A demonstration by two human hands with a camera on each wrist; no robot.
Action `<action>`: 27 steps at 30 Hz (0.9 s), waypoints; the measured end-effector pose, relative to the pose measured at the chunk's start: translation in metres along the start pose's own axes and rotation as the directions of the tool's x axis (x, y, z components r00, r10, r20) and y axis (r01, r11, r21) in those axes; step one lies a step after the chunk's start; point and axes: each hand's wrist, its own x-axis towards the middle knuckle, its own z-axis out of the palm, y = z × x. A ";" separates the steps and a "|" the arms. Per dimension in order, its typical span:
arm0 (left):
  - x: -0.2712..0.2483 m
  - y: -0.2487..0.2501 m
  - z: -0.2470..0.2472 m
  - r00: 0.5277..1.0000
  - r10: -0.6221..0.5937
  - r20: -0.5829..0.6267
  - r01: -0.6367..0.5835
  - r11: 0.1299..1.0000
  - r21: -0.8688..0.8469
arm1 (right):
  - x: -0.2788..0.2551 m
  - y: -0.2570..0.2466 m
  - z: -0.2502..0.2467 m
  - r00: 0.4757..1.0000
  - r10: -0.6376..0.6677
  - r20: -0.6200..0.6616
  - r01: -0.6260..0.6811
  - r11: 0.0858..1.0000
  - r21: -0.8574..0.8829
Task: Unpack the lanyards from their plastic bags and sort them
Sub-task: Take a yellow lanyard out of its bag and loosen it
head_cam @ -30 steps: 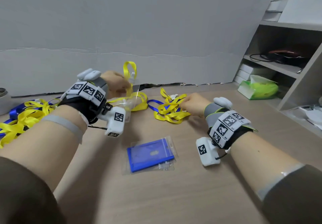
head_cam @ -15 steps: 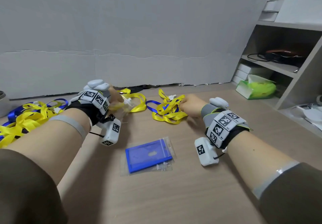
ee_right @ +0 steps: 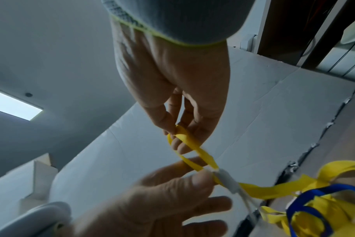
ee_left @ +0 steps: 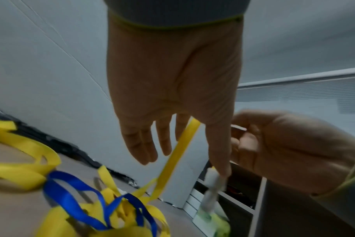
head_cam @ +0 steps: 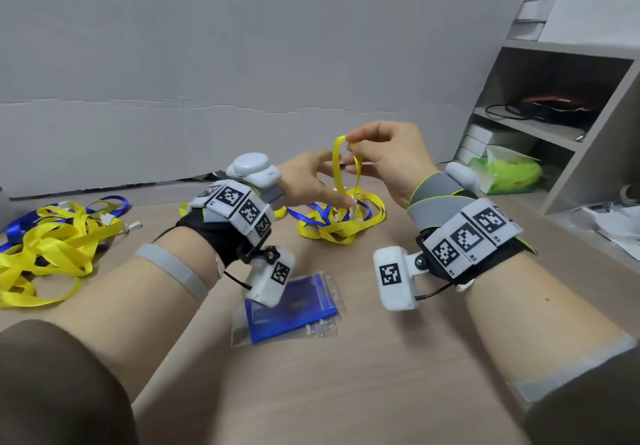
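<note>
On a wooden table (head_cam: 381, 375) before a grey wall, a yellow lanyard (head_cam: 337, 167) is pinched by the right hand (head_cam: 391, 160). Its white clip (ee_right: 227, 179) is pinched by the left hand (head_cam: 308, 177) above a far tangled pile (head_cam: 339, 219).

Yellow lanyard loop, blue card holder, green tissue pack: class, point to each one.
yellow lanyard loop (head_cam: 337, 167), head view, left strand of the raised loop
blue card holder (head_cam: 298, 309), head view, its blue face
green tissue pack (head_cam: 512, 172), head view, green front

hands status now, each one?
Left hand: pinching the white plastic clip end of the yellow ribbon lanyard.
Right hand: pinching the top of that lanyard's loop.
</note>
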 end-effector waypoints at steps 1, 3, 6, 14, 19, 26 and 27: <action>-0.001 0.003 0.004 0.999 0.033 0.008 -0.033 0.999 -0.016 | -0.002 -0.003 0.000 1.000 -0.003 0.005 0.003 1.000 0.018; -0.002 0.010 0.010 0.997 0.073 0.011 -0.072 0.996 -0.059 | -0.005 -0.006 -0.002 1.000 -0.008 0.009 0.008 0.999 0.043; -0.004 0.014 0.013 0.990 0.135 0.042 -0.124 0.970 -0.209 | -0.007 -0.006 -0.003 1.000 0.008 0.013 -0.009 0.995 0.096; -0.003 0.029 0.026 0.992 0.090 -0.088 -0.112 0.952 -0.285 | -0.009 -0.006 0.005 0.999 0.017 -0.035 -0.007 0.960 0.281; 0.000 0.025 0.026 0.994 0.026 -0.102 -0.053 0.961 -0.273 | -0.011 -0.005 -0.001 0.999 0.017 -0.049 0.001 0.941 0.339; 0.000 0.013 0.017 0.994 0.012 -0.109 -0.008 0.999 0.040 | -0.006 0.013 -0.004 0.986 0.136 -0.097 -0.097 0.939 0.330; -0.001 0.011 0.016 0.993 0.020 -0.119 -0.007 0.994 0.113 | -0.006 0.017 -0.005 0.976 0.185 -0.114 -0.132 0.922 0.363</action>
